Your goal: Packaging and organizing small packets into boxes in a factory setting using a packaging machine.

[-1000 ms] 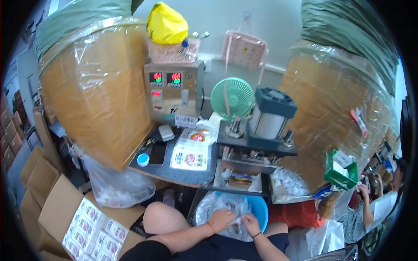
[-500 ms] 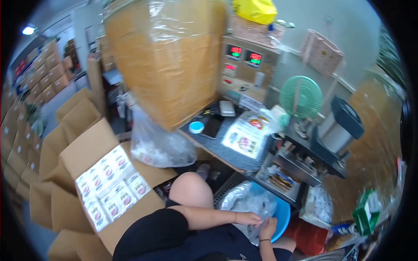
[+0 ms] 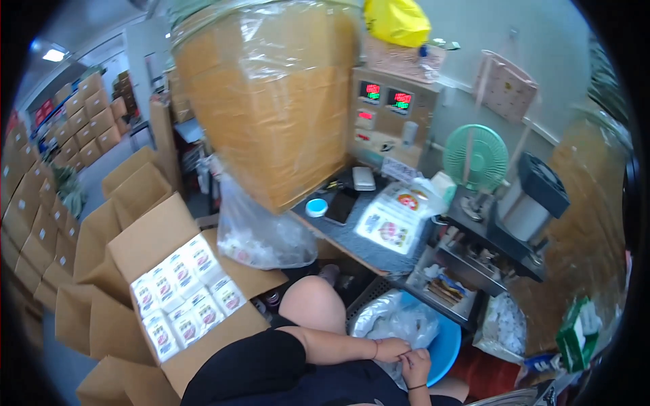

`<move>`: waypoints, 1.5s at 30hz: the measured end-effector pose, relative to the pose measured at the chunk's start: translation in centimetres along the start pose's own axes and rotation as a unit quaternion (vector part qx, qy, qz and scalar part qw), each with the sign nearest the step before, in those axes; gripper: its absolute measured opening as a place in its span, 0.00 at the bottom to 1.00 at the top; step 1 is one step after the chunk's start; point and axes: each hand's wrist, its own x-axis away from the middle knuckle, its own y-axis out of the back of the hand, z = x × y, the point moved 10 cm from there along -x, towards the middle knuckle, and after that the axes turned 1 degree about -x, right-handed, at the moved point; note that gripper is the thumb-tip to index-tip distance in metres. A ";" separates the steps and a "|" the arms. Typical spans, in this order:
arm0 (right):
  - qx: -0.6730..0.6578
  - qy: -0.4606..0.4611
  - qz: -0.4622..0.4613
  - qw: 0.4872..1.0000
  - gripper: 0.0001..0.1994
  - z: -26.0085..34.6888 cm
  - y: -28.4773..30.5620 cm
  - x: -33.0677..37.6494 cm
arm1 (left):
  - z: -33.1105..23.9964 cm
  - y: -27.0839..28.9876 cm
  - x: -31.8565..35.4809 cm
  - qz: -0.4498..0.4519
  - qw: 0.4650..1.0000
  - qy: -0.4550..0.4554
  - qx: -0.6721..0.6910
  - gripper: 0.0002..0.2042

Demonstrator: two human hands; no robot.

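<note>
My left hand and my right hand meet over the near side of a round blue tub. The fingers of both are drawn together and touch at the tips. Whatever lies between them is too small or hidden to make out. Crumpled clear plastic fills the tub just beyond my hands. Left of my knee, an open cardboard box holds rows of white printed packs.
A grey worktop carries a phone, a round blue-lidded jar and printed sheets. A green fan and a press-like machine stand at the right. A big carton rises behind; empty cartons line the left.
The view has shifted, so the whole scene sits a little lower and farther right. My hands stay together over the tub, with the fingers now closer to each other.
</note>
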 end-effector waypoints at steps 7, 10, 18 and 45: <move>-0.108 -0.138 -0.018 0.984 0.03 -3.8 -0.1 1.2 | 2.4 -1.7 0.2 0.018 1.000 0.017 0.007 0.07; -0.083 -0.212 -0.023 0.973 0.07 -7.5 -0.8 2.1 | 2.8 -1.7 0.1 0.041 0.999 0.027 0.006 0.06; -0.036 -0.235 0.091 0.967 0.08 -8.3 -3.2 4.3 | 4.2 -2.0 -0.3 0.031 0.996 0.077 0.041 0.11; -0.040 -0.077 -0.032 0.996 0.09 -3.2 0.0 3.5 | 8.8 -3.7 0.1 0.051 0.874 0.270 0.401 0.06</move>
